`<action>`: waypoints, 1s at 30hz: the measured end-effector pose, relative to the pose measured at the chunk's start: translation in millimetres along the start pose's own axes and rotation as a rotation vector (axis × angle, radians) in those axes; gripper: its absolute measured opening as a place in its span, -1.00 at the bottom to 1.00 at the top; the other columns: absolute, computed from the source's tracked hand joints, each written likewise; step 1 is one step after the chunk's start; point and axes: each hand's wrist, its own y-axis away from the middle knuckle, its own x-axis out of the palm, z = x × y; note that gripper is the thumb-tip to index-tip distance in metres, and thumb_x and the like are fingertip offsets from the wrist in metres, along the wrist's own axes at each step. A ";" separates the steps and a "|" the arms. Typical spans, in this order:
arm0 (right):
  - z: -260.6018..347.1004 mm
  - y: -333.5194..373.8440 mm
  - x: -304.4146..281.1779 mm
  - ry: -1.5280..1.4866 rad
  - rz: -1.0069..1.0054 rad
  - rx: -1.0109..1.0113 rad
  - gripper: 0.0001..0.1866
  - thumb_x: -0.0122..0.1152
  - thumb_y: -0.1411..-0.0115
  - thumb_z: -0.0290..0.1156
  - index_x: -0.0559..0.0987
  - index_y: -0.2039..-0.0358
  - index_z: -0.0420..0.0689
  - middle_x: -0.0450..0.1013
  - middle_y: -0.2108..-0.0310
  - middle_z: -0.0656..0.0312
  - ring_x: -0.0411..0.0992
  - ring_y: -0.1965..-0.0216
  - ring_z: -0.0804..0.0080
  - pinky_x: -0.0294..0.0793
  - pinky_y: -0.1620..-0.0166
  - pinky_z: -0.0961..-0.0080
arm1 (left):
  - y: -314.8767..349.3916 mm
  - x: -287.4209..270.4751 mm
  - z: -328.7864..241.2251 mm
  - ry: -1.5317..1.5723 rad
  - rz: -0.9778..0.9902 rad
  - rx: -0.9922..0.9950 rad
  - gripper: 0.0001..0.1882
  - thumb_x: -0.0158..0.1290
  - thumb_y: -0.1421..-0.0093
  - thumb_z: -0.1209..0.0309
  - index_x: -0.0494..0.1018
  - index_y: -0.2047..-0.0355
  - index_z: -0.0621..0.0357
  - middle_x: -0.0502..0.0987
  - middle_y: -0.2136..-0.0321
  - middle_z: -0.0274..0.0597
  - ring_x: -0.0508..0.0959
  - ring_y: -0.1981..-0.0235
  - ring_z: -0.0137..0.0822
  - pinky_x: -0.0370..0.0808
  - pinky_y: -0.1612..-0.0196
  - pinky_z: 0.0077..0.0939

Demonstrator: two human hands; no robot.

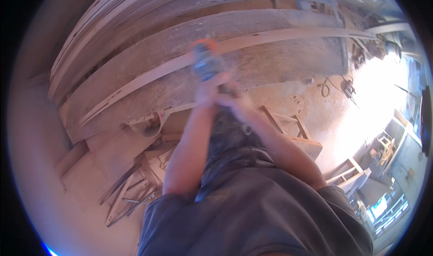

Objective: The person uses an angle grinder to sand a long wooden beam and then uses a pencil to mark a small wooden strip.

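A blue-grey power tool with an orange round head, by its shape an angle grinder (206, 62), is smeared by motion. Its head lies over a long, pale wooden strip (279, 35) on the workbench. My left hand (208, 90) is closed round the tool's body. Just behind it, my right hand (236, 103) grips the tool's rear end. Both forearms reach forward from my dark shirt. Whether the orange head touches the wood cannot be made out.
Wide planks form the workbench (293, 59), with long boards (135, 12) along its far side. Wood scraps (135, 190) lie on the floor at lower left. A wooden stool (295, 132) stands right of me. A dark cable (336, 85) lies beyond it near bright light.
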 end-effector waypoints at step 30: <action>76.5 49.9 -390.0 -0.163 -0.274 0.008 -0.60 0.39 -0.15 -0.14 0.58 0.19 -0.22 0.48 0.47 0.27 0.46 0.49 0.49 0.45 0.42 0.47 | -72.1 371.0 106.1 -0.431 0.146 0.129 -0.59 0.30 -0.11 0.38 0.50 0.11 0.40 0.61 0.21 -0.03 0.62 0.21 -0.15 0.55 0.04 -0.26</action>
